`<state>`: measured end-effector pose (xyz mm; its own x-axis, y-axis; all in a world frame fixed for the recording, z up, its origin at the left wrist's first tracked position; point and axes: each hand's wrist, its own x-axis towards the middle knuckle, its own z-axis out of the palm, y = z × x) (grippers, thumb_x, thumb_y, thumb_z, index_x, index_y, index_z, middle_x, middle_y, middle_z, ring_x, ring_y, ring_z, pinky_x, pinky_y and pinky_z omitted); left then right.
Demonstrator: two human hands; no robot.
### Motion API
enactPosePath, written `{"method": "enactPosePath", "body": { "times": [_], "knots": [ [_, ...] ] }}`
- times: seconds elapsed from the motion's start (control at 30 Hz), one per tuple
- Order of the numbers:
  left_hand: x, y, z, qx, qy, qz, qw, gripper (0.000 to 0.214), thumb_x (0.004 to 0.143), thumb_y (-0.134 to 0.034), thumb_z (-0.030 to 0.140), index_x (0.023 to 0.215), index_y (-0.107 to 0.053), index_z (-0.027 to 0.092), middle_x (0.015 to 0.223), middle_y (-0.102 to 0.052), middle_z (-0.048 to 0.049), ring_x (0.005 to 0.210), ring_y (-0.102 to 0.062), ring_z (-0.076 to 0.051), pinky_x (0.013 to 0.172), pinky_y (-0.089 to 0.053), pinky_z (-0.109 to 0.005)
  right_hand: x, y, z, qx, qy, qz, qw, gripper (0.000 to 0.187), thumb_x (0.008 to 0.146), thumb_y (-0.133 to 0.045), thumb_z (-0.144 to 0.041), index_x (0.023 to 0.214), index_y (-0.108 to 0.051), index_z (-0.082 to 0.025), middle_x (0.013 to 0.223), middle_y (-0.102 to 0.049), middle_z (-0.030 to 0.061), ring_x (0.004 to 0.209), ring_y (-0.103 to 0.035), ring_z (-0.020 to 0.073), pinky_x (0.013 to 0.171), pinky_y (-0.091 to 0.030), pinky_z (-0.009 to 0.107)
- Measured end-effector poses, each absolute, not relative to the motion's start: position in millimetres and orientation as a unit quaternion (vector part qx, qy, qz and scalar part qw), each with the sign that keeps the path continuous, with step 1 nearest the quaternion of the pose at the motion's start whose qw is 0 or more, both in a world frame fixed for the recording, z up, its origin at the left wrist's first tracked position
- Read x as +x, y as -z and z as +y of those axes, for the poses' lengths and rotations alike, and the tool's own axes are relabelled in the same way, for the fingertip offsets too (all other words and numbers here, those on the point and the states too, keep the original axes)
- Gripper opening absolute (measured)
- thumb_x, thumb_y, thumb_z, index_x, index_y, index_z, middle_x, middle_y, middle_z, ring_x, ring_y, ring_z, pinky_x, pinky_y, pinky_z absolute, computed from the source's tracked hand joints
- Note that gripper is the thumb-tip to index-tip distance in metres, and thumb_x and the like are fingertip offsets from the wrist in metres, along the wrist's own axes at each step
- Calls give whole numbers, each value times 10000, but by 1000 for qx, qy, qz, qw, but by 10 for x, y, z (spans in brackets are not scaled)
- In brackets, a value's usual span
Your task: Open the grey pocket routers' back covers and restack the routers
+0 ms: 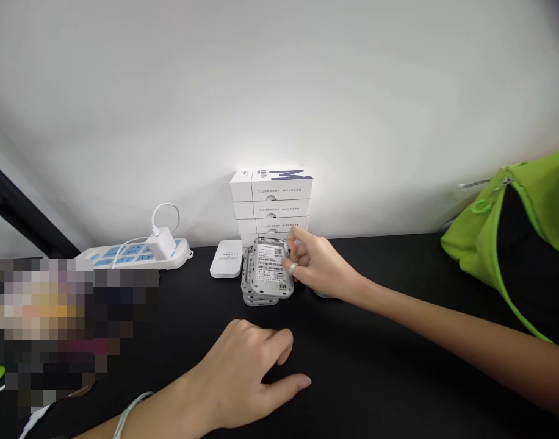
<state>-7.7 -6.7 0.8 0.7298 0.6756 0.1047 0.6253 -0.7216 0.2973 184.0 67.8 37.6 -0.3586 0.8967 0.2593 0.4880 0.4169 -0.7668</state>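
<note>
1. At the far left, a pixelated patch (46, 323) covers the lower corner of my view, and I cannot tell what lies under it.
2. Just beyond it, a white power strip (133, 256) with blue sockets lies on the black table (389, 259) against the white wall (279, 91). A white charger (161, 244) is plugged in, and its white cable (165, 204) loops above it.
3. Nearer to me, my left hand (238, 378) rests on the table, fingers curved and apart, holding nothing. A pale bracelet (130, 411) circles the wrist.
4. A flat white device (226, 258) lies on the table just beside the gray devices.
5. The stack of gray devices (260, 300) sits at the center. Its top device (270, 268) is tilted and slightly blurred, with a printed label and QR code facing up.
6. White boxes (270, 195) are piled behind it against the wall.
7. My right hand (318, 265), wearing a ring (292, 268), reaches in from the right, its fingers closed on the top device's right edge.
8. At the far right, a bright green bag (526, 207) with a black inside sits unzipped at the back of the table.
</note>
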Motion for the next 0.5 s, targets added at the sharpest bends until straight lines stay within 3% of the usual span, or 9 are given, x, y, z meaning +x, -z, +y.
{"method": "enactPosePath", "body": {
  "times": [0.27, 0.5],
  "knots": [
    [-80, -4, -64, 907, -132, 359, 176, 454, 835, -598, 551, 646, -399, 190, 531, -462, 49, 458, -395, -112, 487, -217, -256, 2226, -301, 103, -490, -323, -757, 287, 259, 823, -565, -217, 761, -317, -261, 549, -452, -87, 484, -391, 109, 436, -314, 232],
    [-58, -5, -65, 917, -135, 343, 154, 508, 744, -683, 588, 645, -381, 191, 539, -444, 62, 453, -323, -96, 481, -187, -246, 2186, -149, -140, -513, -338, -758, 221, 270, 822, -518, -161, 723, -285, -254, 565, -364, -93, 513, -365, 102, 471, -294, 236]
  ]
}}
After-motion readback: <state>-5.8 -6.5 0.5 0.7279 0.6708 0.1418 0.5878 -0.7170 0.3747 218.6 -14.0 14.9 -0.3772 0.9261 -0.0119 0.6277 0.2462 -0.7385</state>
